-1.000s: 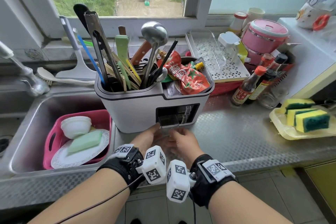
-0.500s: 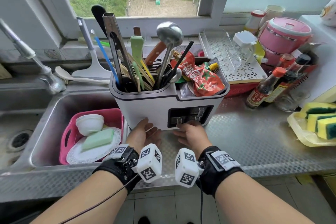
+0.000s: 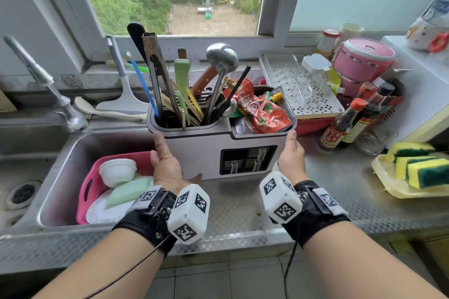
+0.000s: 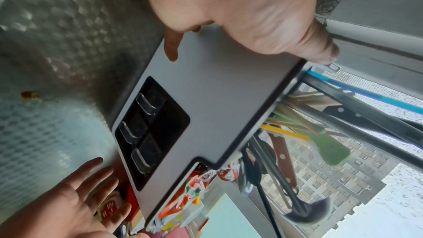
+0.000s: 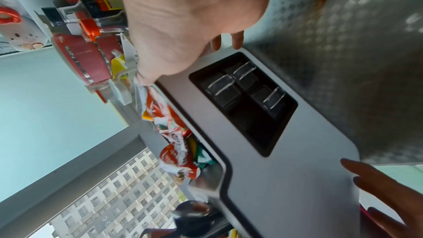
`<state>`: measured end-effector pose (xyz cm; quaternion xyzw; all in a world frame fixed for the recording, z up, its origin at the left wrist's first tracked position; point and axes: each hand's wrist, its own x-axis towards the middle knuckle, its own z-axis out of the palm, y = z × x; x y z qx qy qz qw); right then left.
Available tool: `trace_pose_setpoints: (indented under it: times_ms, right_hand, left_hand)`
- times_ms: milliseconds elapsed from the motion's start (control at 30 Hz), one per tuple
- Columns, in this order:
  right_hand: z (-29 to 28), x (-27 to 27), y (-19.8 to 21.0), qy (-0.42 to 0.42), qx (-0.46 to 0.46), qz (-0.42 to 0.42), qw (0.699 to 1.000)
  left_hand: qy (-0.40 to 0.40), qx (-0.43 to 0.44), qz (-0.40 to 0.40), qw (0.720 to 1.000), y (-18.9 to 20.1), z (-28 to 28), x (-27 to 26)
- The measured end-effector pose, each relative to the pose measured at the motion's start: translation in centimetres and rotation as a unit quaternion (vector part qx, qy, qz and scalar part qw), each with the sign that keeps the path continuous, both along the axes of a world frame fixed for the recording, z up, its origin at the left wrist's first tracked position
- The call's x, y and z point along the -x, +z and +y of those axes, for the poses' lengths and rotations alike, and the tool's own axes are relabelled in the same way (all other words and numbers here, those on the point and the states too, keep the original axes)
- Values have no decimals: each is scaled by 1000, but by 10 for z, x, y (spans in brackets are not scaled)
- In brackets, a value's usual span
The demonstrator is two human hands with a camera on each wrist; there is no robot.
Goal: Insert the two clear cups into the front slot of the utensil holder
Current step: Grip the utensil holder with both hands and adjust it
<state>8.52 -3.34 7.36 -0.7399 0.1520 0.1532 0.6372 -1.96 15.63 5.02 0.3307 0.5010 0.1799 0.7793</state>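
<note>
The white utensil holder [image 3: 199,153] stands on the steel counter, full of utensils and sauce packets. Its dark front slot [image 3: 247,160] holds three small clear cups [image 3: 256,154] with handles, also seen in the left wrist view [image 4: 146,104] and the right wrist view [image 5: 219,84]. My left hand [image 3: 165,162] lies against the holder's left side with fingers straight and thumb up near the rim [image 4: 320,52]. My right hand [image 3: 290,155] is at the holder's right side, fingers straight, thumb by the rim [image 5: 146,77]. Neither hand holds a cup.
A sink to the left holds a pink basket [image 3: 90,184] with a bowl and a plate; a faucet [image 3: 48,85] stands behind it. Sauce bottles [image 3: 345,124], a perforated tray [image 3: 303,94] and a pink container [image 3: 362,63] crowd the right. Sponges [image 3: 425,170] lie far right.
Both hands were together at the front slot with a clear cup. They let go of it and spread apart to the holder's left and right sides.
</note>
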Motion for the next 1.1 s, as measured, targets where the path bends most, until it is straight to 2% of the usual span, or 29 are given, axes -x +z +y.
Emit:
trace_pose_setpoints:
  times_ms: [100,200,367,700,1100]
  right_hand:
    - [1,-5,11,49,28,-26,998]
    - [3,-6,13,61,48,-31,997]
    - [4,-10,7,49,44,-24,998]
    - [15,-27,4,26,26,-11,999]
    - [43,-61,16,41,-13,9,999]
  left_hand:
    - [-18,6,-33,999,8,-3,-6]
    - [-5,30,-45,999,11,-1,-9]
    - [19,35,-60,997,6,3,-13]
    - [-17,22,-51,998,-2,30,-33]
    - [-27,-5,-31,999,1,56,-66]
